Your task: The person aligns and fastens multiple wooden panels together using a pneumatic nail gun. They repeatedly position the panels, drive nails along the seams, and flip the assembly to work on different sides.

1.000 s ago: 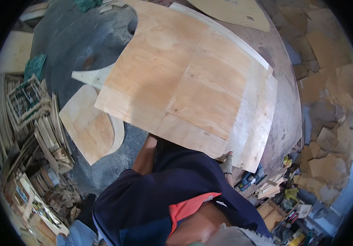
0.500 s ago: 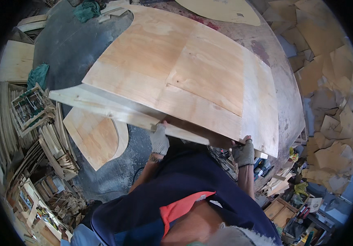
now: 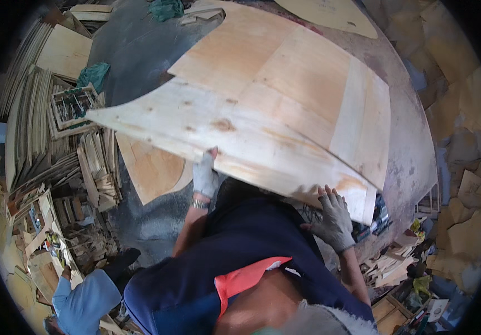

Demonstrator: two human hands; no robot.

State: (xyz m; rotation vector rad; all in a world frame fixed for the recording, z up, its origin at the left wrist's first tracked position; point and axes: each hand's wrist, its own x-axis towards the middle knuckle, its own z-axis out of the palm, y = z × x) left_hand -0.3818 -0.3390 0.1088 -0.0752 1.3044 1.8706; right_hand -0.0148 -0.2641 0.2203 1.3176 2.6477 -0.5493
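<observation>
A pale, knotty plywood panel (image 3: 195,120) with a curved, pointed left end lies over the near part of a larger plywood sheet (image 3: 302,58). My left hand (image 3: 205,177), in a light knit glove, grips the panel's near edge, thumb on top and fingers hidden beneath. Close to the panel's right near edge is my gloved right hand (image 3: 334,224). Its fingers are spread and hold nothing; the fingertips reach the edge, though I cannot tell if they press on it.
A curved plywood cutout (image 3: 145,167) lies lower on the left. Beyond it stand stacked strips (image 3: 28,120) and a tool-filled frame (image 3: 75,106). A person in light blue (image 3: 87,296) is at the lower left. Wood scraps (image 3: 394,262) and cardboard sheets (image 3: 469,190) line the right.
The knotty panel has come up from below the large sheet's near edge and now overlaps it, its broad face showing. My right hand has let go of the edge and spread its fingers.
</observation>
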